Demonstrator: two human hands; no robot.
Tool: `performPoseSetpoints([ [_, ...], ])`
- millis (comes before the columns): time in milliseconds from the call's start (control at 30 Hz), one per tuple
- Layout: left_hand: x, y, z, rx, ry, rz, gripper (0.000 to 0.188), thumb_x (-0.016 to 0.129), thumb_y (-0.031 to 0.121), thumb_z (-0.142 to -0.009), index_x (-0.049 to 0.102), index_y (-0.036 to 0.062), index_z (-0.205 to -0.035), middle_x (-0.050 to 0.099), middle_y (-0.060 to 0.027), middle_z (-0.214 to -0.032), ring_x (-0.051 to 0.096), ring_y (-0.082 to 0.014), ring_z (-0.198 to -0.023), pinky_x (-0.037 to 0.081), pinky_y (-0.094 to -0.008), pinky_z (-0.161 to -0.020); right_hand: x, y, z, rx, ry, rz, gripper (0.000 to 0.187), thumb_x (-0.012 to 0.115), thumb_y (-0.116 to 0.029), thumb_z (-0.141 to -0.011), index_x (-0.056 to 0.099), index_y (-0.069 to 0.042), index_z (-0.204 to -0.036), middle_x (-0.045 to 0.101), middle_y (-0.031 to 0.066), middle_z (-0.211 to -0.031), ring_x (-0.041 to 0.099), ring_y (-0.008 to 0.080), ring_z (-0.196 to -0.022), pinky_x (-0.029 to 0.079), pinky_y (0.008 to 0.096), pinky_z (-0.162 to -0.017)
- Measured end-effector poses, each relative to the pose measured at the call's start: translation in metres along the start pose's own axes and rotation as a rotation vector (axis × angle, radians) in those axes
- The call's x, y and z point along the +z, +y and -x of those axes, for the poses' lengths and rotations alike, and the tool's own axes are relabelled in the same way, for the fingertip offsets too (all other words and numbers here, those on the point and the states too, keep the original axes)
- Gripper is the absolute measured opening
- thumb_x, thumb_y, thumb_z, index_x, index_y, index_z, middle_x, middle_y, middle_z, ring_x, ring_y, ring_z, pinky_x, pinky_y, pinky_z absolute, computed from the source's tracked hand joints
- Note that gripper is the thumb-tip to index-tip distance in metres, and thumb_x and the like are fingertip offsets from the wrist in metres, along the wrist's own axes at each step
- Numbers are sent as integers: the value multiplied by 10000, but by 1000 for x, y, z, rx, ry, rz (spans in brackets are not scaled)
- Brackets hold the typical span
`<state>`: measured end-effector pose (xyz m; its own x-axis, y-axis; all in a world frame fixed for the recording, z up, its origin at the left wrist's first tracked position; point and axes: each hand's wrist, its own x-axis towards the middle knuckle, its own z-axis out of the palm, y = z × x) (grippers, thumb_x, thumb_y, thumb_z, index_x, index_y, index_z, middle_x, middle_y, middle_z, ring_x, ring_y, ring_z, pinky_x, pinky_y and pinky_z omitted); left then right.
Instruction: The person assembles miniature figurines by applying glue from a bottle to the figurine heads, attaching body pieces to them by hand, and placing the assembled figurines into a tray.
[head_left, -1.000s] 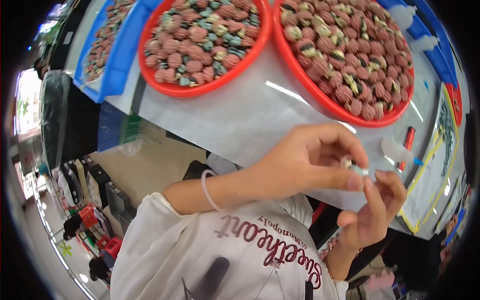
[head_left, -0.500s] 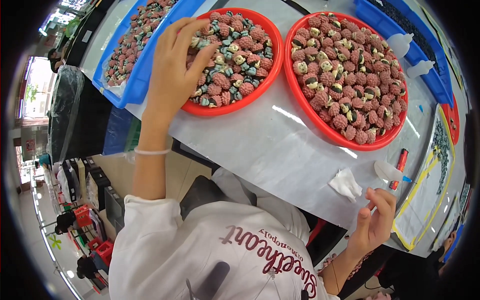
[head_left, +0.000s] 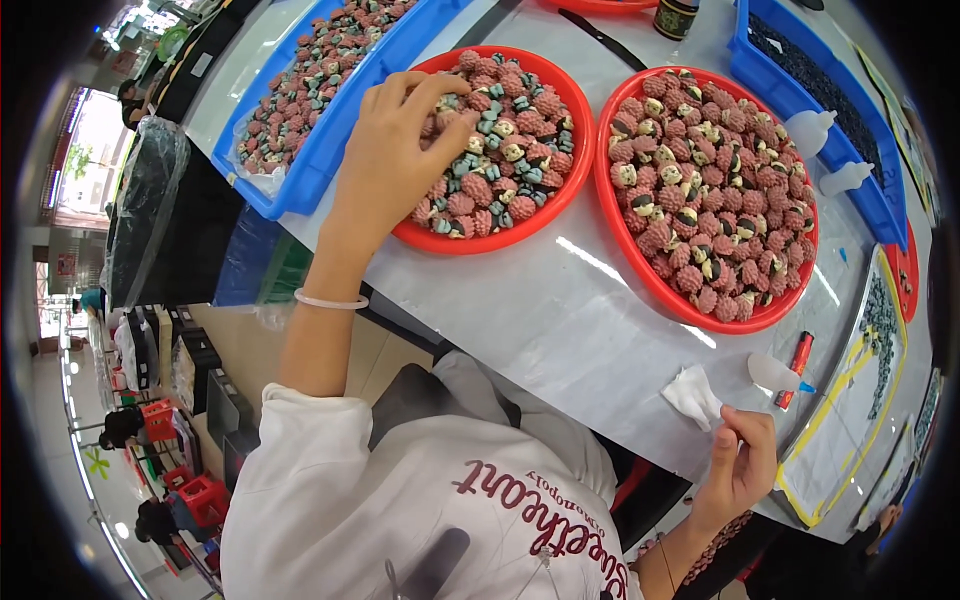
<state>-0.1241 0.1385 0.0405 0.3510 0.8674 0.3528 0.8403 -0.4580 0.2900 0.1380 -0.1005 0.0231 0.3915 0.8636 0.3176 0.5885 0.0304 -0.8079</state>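
Note:
My left hand [head_left: 405, 145] reaches over the left red basin [head_left: 515, 243], its fingers bent and thumb and index apart above the small pieces. I cannot make out anything gripped in it. The basin holds bumpy pink pieces [head_left: 477, 188] mixed with grey-blue ones [head_left: 487, 165]; my hand hides part of the heap. My right hand [head_left: 742, 462] hovers palm up by the table's front edge, fingers half curled, thumb and index tips apart, nothing visible between them. Its index tip is beside a crumpled white tissue [head_left: 692, 396]; whether they touch I cannot tell.
A second red basin [head_left: 640, 283] holds bumpy pink pieces with cream and black parts. Blue trays [head_left: 290, 190] stand at far left and far right [head_left: 755, 62]. White squeeze bottles [head_left: 810, 130], a red tube [head_left: 802, 352], a blue-tipped bottle [head_left: 772, 372] and a yellow-edged sheet [head_left: 815, 470] lie rightward.
The whole view has shifted, so the table sits lower and further right. My left hand stays over the left basin. My right hand's index tip has come closer to the tissue.

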Motion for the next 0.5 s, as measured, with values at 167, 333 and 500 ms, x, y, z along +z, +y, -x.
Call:
performPoseSetpoints([
  [167,11,-3,-6,-5,41,102,234,489,201,-820,539,72,-1009,487,-94,-1023,476,-219,-934,379,-285,-795,-1,4,-1,50,10,-30,114,599,-78,-743,589,22,-796,533,71,-641,421,116,-533,284,213,-459],
  [333,5,-1,-9,92,-58,132,270,476,267,-818,486,95,-1026,461,-95,-1078,499,-263,-923,399,-351,-736,-7,0,-3,49,-22,-44,86,600,-52,-731,594,21,-777,554,75,-656,442,115,-524,314,206,-472],
  [500,-33,34,-31,-173,-432,-198,308,453,289,-824,511,69,-1031,540,-117,-947,554,-262,-848,428,-359,-737,-15,1,1,15,32,-21,78,597,-31,-729,591,26,-780,561,83,-665,463,127,-542,335,206,-489],
])
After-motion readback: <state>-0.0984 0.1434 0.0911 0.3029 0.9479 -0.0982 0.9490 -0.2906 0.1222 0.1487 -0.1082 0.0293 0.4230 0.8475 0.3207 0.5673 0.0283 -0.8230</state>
